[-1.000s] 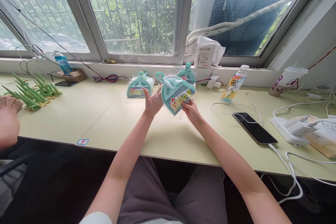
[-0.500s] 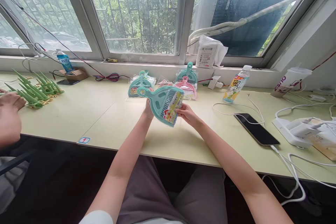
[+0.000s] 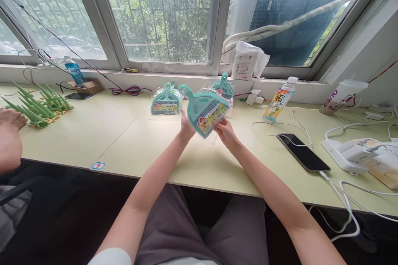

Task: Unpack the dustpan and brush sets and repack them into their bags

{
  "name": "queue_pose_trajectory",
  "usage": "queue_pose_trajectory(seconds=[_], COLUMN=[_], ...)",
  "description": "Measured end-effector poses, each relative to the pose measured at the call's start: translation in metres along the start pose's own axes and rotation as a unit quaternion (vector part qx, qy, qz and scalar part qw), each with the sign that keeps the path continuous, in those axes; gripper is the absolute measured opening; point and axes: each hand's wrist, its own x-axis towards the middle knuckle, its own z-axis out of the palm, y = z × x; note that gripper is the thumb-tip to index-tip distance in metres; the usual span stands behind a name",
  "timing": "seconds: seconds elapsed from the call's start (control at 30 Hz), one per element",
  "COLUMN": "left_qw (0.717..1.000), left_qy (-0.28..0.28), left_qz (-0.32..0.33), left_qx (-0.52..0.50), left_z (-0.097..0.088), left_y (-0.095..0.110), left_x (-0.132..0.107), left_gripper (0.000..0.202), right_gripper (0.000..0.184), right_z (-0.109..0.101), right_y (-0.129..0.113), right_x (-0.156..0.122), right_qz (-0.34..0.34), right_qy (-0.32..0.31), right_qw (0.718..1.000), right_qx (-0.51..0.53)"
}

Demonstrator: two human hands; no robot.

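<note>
Between my hands, above the table, a teal dustpan and brush set [image 3: 199, 109] with a printed label is held tilted, its handle pointing up and left. My left hand [image 3: 187, 125] grips its left side from behind, some fingers hidden by it. At the lower right edge, my right hand [image 3: 226, 132] pinches the set near the label. Behind on the table lies a wrapped teal dustpan set [image 3: 166, 101] at the left. Another teal set [image 3: 224, 84] stands farther back at the right, with a pink one partly hidden in front of it.
To the right are a drink bottle [image 3: 280, 99], a phone [image 3: 304, 152] on a cable, a power strip [image 3: 345, 157] and a plastic cup [image 3: 342, 96]. At far left, another person's hand [image 3: 12, 119] is beside green spiky pieces [image 3: 40, 107]. A paper pack [image 3: 247, 61] stands on the sill.
Both my hands have carried the dustpan set up and to the right, tilting it more. It now covers most of the pink set behind and reveals the left wrapped set.
</note>
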Motion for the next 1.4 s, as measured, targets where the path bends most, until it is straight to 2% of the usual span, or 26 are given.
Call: queue_pose_trajectory(seconds=[0.1, 0.2, 0.4, 0.6, 0.83, 1.0, 1.13, 1.2, 1.27, 1.33, 1.4], left_qw=[0.999, 0.997, 0.991, 0.988, 0.982, 0.972, 0.969, 0.972, 0.978, 0.984, 0.985], left_qy=[-0.023, -0.040, 0.030, -0.015, -0.019, 0.022, 0.071, 0.097, 0.109, 0.114, 0.126], left_qz=[0.033, 0.036, 0.034, 0.023, 0.020, 0.024, 0.015, 0.012, 0.005, -0.010, -0.033], left_qx=[-0.003, 0.051, 0.129, 0.155, 0.188, 0.234, 0.238, 0.215, 0.176, 0.137, 0.113], left_z=[0.004, 0.009, 0.012, 0.010, 0.006, 0.002, -0.009, -0.017, -0.026, -0.034, -0.042], left_y=[-0.006, -0.014, -0.019, -0.020, -0.022, -0.025, -0.024, -0.020, -0.015, -0.009, -0.005], left_x=[-0.001, -0.002, -0.004, -0.004, -0.003, 0.001, 0.008, 0.011, 0.013, 0.015, 0.016], left_gripper=[0.073, 0.057, 0.049, 0.048, 0.055, 0.054, 0.051, 0.052, 0.056, 0.060, 0.059], right_gripper=[0.042, 0.045, 0.050, 0.051, 0.046, 0.037, 0.028, 0.027, 0.024, 0.030, 0.054], right_z=[-0.008, -0.016, -0.013, -0.016, -0.019, -0.023, -0.042, -0.057, -0.071, -0.081, -0.085], right_y=[-0.001, 0.000, 0.002, -0.002, -0.002, 0.002, -0.005, -0.010, -0.014, -0.015, -0.014], right_x=[0.005, 0.008, 0.008, 0.009, 0.009, 0.015, 0.024, 0.026, 0.026, 0.026, 0.026], right_qz=[-0.041, -0.054, -0.040, -0.067, -0.052, -0.006, 0.088, 0.094, 0.027, -0.080, -0.169], right_qy=[0.062, 0.094, 0.089, 0.086, 0.083, 0.089, 0.028, 0.007, 0.033, 0.053, 0.038], right_qw=[0.997, 0.994, 0.995, 0.994, 0.995, 0.996, 0.993, 0.982, 0.953, 0.892, 0.825], right_qx=[0.020, 0.029, 0.023, 0.020, 0.008, 0.011, -0.069, -0.164, -0.300, -0.441, -0.539])
